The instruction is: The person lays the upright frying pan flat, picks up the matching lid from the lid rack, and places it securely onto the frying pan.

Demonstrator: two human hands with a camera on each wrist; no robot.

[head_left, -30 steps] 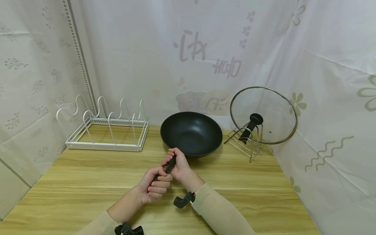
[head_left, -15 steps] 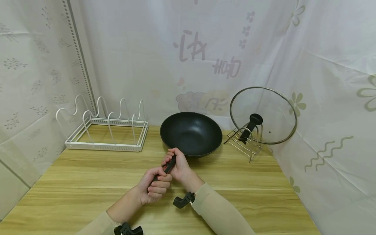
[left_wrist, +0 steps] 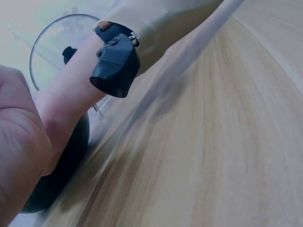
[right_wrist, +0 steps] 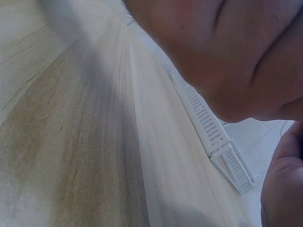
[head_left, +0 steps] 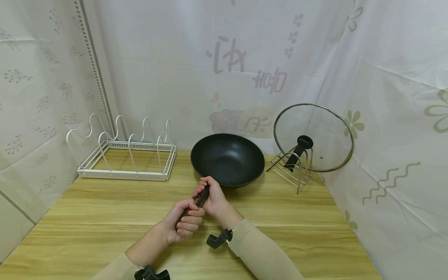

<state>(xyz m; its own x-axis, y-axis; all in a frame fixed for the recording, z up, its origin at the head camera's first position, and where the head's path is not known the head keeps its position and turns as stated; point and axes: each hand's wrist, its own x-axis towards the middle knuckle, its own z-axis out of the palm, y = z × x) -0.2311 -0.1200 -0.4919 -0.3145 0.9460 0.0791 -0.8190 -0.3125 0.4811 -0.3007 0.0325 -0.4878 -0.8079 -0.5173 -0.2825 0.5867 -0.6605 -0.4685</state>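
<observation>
A black wok (head_left: pixel 227 159) stands at the middle back of the table in the head view, its handle (head_left: pixel 202 196) pointing toward the front left. My left hand (head_left: pixel 185 221) grips the handle near its free end, fingers curled round it. Closer to the pan, my right hand (head_left: pixel 212 198) is wrapped round the same handle. Red marking shows on the handle between the two hands. In the left wrist view the dark side of the wok (left_wrist: pixel 71 165) shows behind the right forearm. The right wrist view has my right hand (right_wrist: pixel 227 56) large in front, hiding the handle.
To the left stands a white rack (head_left: pixel 126 175) with curved dividers. At the right, a small wire stand (head_left: pixel 288 177) holds a glass lid (head_left: pixel 329 136) with a black knob, leaning upright. Patterned curtains (head_left: pixel 157 77) enclose the back and sides of the wooden table (head_left: pixel 297 233).
</observation>
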